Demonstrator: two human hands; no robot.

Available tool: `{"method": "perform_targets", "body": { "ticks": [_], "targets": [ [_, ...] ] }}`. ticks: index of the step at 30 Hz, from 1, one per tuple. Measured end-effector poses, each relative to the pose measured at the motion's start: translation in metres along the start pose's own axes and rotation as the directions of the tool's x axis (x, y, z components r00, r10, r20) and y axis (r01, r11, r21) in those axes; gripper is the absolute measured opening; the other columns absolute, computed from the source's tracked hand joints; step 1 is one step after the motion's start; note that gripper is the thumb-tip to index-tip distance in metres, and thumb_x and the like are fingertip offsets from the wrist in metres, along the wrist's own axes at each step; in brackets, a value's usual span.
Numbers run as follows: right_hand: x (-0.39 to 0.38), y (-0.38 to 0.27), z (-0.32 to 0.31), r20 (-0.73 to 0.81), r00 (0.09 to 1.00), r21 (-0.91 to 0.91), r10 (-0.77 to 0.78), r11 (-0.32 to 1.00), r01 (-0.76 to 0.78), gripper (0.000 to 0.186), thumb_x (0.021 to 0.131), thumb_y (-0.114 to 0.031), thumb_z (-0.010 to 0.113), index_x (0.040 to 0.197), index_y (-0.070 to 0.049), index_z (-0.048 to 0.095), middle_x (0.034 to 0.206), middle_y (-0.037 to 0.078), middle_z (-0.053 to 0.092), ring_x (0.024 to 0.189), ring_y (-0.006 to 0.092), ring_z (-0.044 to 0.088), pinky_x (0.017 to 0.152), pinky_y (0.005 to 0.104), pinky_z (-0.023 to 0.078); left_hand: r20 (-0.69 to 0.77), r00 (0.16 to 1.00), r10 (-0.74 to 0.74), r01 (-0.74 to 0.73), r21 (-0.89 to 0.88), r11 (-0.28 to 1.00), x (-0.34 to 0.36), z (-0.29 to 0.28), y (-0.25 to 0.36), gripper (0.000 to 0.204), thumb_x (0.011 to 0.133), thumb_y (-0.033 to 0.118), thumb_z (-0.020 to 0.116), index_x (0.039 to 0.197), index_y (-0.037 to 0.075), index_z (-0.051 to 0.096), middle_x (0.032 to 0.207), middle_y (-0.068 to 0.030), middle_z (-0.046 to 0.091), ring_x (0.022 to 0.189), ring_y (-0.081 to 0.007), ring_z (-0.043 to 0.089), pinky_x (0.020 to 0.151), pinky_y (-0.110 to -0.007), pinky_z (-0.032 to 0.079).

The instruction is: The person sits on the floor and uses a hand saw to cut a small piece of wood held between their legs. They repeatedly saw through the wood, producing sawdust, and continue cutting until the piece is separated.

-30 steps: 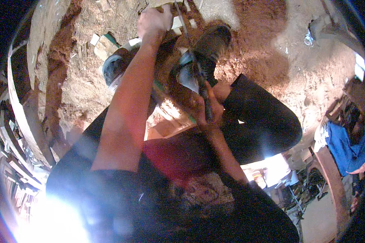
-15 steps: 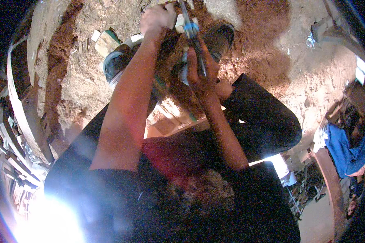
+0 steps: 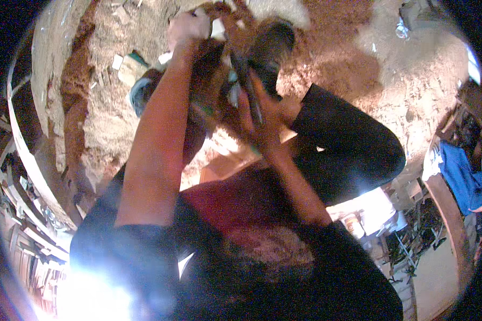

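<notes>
- The ground (image 3: 359,64) is loose reddish-brown earth, dry and crumbly, matt and rough, strewn with pale chips and scraps.
- The tool (image 3: 249,91) in the right hand (image 3: 265,120) has a dark, smooth handle with a dull sheen; its make cannot be told.
- The piece of wood (image 3: 203,80) under the left hand (image 3: 187,27) is dark brown and rough.
- The trousers (image 3: 348,150) are black cloth, matt and smooth.
- The shoes (image 3: 270,40) are dark with paler, worn rubbery edges.
- The board (image 3: 225,166) below the arms is pale bare wood.
- The blue cloth (image 3: 460,176) at the right is soft and matt.
</notes>
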State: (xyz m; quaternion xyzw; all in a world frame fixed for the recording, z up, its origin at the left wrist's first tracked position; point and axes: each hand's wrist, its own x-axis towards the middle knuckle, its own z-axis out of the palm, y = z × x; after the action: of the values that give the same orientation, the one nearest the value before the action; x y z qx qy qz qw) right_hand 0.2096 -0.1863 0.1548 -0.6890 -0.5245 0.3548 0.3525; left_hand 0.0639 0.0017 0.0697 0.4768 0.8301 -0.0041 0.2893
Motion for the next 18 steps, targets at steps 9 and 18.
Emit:
{"method": "perform_targets", "body": {
  "ticks": [9,18],
  "targets": [
    [0.018,-0.011,-0.007,0.242,0.968,0.160,0.064,0.982,-0.105,0.049,0.101,-0.016,0.059,0.146,0.004,0.051,0.109,0.024,0.074,0.091,0.0317,0.076,0.079,0.0419,0.058,-0.051,0.994,0.100,-0.095,0.103,0.990,0.029,0.014,-0.031,0.066,0.094,0.050,0.044,0.122,-0.004,0.071,0.129,-0.0289,0.066,0.122,-0.0432,0.065,0.106,-0.050,0.050],
    [0.022,0.007,-0.015,0.250,0.968,0.112,-0.014,0.994,-0.015,0.050,0.104,-0.016,0.056,0.148,0.005,0.047,0.118,0.025,0.071,0.105,0.0312,0.072,0.094,0.0409,0.054,-0.024,1.000,0.021,-0.021,-0.015,1.000,-0.002,-0.005,0.004,0.064,0.094,0.052,0.044,0.121,0.001,0.073,0.125,-0.0281,0.069,0.119,-0.0439,0.066,0.105,-0.050,0.051]
  ]
}}
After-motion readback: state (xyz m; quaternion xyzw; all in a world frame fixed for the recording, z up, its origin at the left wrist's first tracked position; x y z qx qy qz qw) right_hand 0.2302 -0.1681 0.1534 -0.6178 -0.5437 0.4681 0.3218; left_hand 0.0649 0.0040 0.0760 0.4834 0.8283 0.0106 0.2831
